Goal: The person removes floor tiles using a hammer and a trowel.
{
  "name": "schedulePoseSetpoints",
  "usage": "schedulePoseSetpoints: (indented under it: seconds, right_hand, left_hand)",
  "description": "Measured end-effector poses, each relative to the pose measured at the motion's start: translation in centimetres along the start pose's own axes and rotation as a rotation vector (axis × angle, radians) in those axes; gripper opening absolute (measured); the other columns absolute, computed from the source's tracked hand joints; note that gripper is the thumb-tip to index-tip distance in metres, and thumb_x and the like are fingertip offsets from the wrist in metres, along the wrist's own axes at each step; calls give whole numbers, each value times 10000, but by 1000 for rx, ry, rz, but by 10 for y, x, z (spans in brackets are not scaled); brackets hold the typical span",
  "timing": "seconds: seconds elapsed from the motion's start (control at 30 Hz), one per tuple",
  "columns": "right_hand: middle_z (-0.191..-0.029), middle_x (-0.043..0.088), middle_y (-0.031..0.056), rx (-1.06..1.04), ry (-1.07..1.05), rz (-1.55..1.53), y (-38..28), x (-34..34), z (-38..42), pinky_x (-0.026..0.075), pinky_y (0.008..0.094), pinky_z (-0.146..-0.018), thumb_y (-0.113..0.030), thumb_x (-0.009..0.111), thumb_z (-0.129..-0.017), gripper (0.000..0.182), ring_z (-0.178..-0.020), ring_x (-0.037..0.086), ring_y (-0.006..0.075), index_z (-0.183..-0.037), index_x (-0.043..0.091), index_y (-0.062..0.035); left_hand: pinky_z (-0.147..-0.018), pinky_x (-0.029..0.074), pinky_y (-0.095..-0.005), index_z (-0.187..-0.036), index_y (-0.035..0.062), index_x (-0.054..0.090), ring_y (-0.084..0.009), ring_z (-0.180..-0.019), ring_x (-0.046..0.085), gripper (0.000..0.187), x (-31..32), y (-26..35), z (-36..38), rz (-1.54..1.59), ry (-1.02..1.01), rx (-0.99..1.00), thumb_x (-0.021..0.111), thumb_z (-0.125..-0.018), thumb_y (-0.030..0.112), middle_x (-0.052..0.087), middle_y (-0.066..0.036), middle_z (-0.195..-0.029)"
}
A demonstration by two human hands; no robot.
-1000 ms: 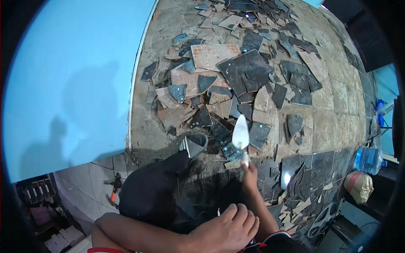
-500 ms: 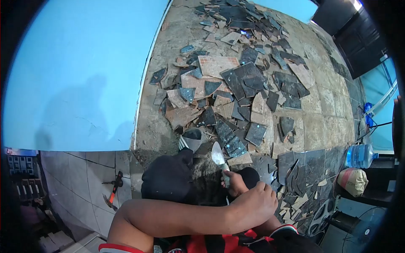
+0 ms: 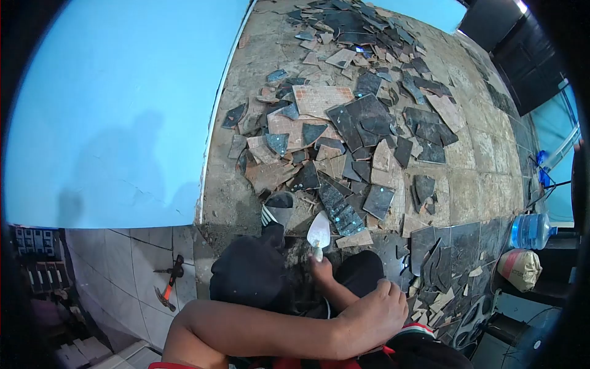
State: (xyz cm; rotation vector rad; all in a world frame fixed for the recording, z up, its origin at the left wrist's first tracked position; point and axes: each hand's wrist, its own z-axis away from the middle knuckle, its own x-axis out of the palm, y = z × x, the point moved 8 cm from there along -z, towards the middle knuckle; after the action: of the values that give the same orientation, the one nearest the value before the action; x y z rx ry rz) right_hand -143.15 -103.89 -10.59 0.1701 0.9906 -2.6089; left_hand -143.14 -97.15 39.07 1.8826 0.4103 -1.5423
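My right hand (image 3: pixel 321 269) is closed around the handle of a pointed trowel (image 3: pixel 318 231), its pale blade pointing away from me, low over the floor between my knees. Right beyond the blade lie a long dark tile piece (image 3: pixel 339 210) and a small beige shard (image 3: pixel 354 238). My left arm crosses in front of my body, and my left hand (image 3: pixel 376 312) sits by my right forearm with its fingers bent together; their undersides are hidden. A striped shoe (image 3: pixel 275 215) shows past my left knee.
Broken tiles (image 3: pixel 362 117) spread over the rough floor ahead. A blue wall (image 3: pixel 110 111) stands at left. A hammer (image 3: pixel 173 277) with an orange handle lies on pale tiles. To the right are a water bottle (image 3: pixel 530 231), a paper sack (image 3: pixel 520 269) and a fan (image 3: pixel 476 320).
My right hand has moved slightly left and nearer to me, turning the trowel more upright in view. My left hand stays by the right forearm. The whole view has shifted slightly.
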Motion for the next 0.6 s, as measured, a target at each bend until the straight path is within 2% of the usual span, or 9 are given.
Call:
schedulePoseSetpoints:
  seconds: [0.03, 0.07, 0.17, 0.3, 0.37, 0.43, 0.5, 0.57, 0.6]
  right_hand:
    - [-762, 635, 77, -77, 52, 119, 25, 2, -16, 483, 359, -503, -265, 720, -923, 347, -566, 614, 193, -1095, 590, 7]
    - [-715, 640, 77, -31, 100, 69, 17, -4, -13, 480, 366, -501, -252, 752, -885, 327, -566, 619, 195, -1040, 618, 2]
    - [-733, 653, 97, -32, 104, 125, 1, -2, -34, 488, 378, -508, -221, 748, -877, 320, -575, 630, 210, -1048, 615, 15]
    - [-731, 652, 106, -149, 200, 289, -10, -2, -41, 505, 392, -520, -176, 723, -878, 316, -581, 633, 226, -1089, 613, 32]
    - [-733, 653, 98, -99, 138, 133, -13, 2, -64, 492, 382, -509, -171, 711, -888, 311, -578, 630, 223, -1105, 624, 33]
    - [-735, 653, 90, -21, 69, 9, -12, -3, -83, 477, 371, -497, -163, 702, -893, 297, -576, 625, 214, -1104, 637, 36]
    - [-736, 652, 80, 86, 2, -106, -98, -23, -58, 459, 358, -485, -152, 698, -894, 275, -576, 618, 199, -1085, 654, 41]
    - [-781, 677, 89, -38, 74, -27, -119, -34, -107, 464, 344, -523, -132, 709, -868, 271, -609, 609, 163, -1049, 680, 69]
    - [-800, 682, 105, 0, 46, -37, -152, -36, -102, 480, 357, -565, -164, 709, -869, 302, -662, 639, 197, -1046, 676, 78]
  left_hand:
    - [-762, 438, -346, -988, -23, 714, -240, -889, 614, 296, -4, -4, -1, -12, 12, -12, 613, -870, 228, 672, -91, -900]
    - [-780, 448, -356, -983, -35, 723, -254, -910, 621, 305, -7, -7, -3, -20, 21, -23, 607, -876, 225, 685, -107, -910]
    - [-814, 458, -364, -1025, -33, 718, -279, -954, 628, 320, -15, -13, -11, -6, 78, -1, 596, -895, 232, 687, -129, -945]
    - [-873, 468, -400, -1147, -21, 695, -305, -1021, 628, 367, -3, -16, -13, -53, -80, -64, 585, -919, 245, 688, -148, -1047]
    - [-955, 466, -453, -1214, -14, 688, -333, -1089, 635, 401, -10, -22, -10, -45, -152, -104, 582, -946, 265, 697, -172, -1139]
    - [-958, 463, -462, -1211, -10, 691, -336, -1104, 630, 396, -22, -33, -8, -84, -100, -129, 580, -952, 269, 697, -176, -1127]
    - [-964, 461, -468, -1218, -6, 690, -337, -1117, 625, 398, -30, -43, -5, -117, -94, -145, 579, -957, 273, 696, -182, -1123]
    - [-972, 460, -471, -1236, -4, 685, -338, -1128, 619, 406, -34, -52, -4, -144, -134, -151, 578, -961, 275, 694, -190, -1128]
    - [-977, 459, -471, -1250, -3, 680, -339, -1131, 617, 414, -35, -56, -3, -138, -134, -158, 578, -963, 278, 693, -193, -1137]
